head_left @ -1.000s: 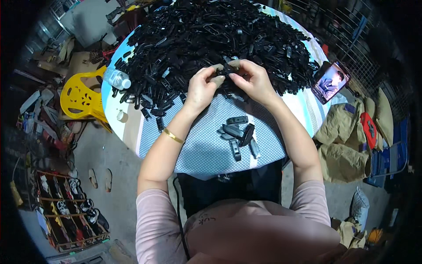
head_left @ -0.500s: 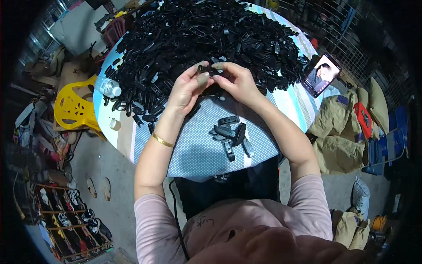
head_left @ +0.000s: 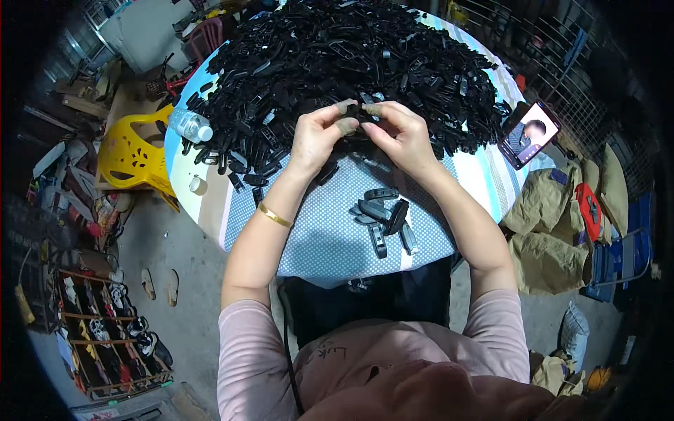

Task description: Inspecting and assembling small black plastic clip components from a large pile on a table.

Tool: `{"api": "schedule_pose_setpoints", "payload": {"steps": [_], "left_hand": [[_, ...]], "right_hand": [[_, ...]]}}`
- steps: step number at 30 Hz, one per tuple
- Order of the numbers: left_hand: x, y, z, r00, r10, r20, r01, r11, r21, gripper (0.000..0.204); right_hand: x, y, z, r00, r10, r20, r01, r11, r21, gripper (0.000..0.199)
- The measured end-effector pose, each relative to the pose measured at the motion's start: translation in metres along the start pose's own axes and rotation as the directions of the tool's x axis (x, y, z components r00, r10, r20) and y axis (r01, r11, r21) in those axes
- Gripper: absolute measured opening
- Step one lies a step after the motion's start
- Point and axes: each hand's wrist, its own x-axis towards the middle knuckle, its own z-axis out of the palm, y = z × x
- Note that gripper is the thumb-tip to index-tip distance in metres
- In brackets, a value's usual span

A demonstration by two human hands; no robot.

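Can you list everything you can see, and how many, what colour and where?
Round table: one, patterned white, blue and beige cloth, middle
Heaped plastic parts: too many to count, black, table's far side
Loose plastic parts: about seven, black and grey, table's near side
Small part: one, black, heap's near edge
Bottle: one, clear, table's left
Small cup: one, whitish, below bottle
Smartphone: one, black, table's right
Chair: one, yellow, left
Slippers: two, beige, left floor
Shoe rack: one, brown, lower left
Sacks: several, brown, right
Other clutter: uncountable, mixed, dark edges
Shirt: one, pink, bottom
Bracelet: one, gold, left forearm
Left hand: one, greyish fingertips, pinching small part
Right hand: one, greyish fingertip, pinching small part
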Motion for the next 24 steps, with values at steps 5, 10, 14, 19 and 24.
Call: {"api": "schedule_pose_setpoints", "payload": {"steps": [5, 10, 14, 19, 24], "left_hand": [[-0.002, 0.008, -0.001, 0.999, 0.028, 0.032, -0.028, 0.999, 0.014, 0.031], [-0.001, 0.007, -0.004, 0.996, 0.074, 0.059, -0.079, 0.994, 0.078, 0.031], [-0.002, -0.002, 0.006, 0.991, -0.135, 0.023, 0.137, 0.971, -0.195, 0.031], [-0.007, 0.003, 0.018, 0.996, -0.085, -0.003, 0.081, 0.956, -0.281, 0.033], [-0.009, 0.01, 0.019, 0.997, -0.05, -0.063, 0.038, 0.982, -0.186, 0.032]], "right_hand": [[-0.002, -0.003, 0.003, 0.996, -0.045, -0.073, 0.048, 0.998, 0.032, 0.024], [-0.002, -0.001, 0.003, 0.994, -0.057, -0.095, 0.053, 0.997, -0.052, 0.022], [-0.003, -0.001, 0.003, 0.988, -0.112, -0.103, 0.1, 0.989, -0.111, 0.023], [-0.005, 0.001, 0.005, 0.941, -0.311, -0.137, 0.259, 0.916, -0.306, 0.024], [-0.004, -0.002, 0.002, 0.944, -0.299, -0.143, 0.258, 0.934, -0.247, 0.023]]}}
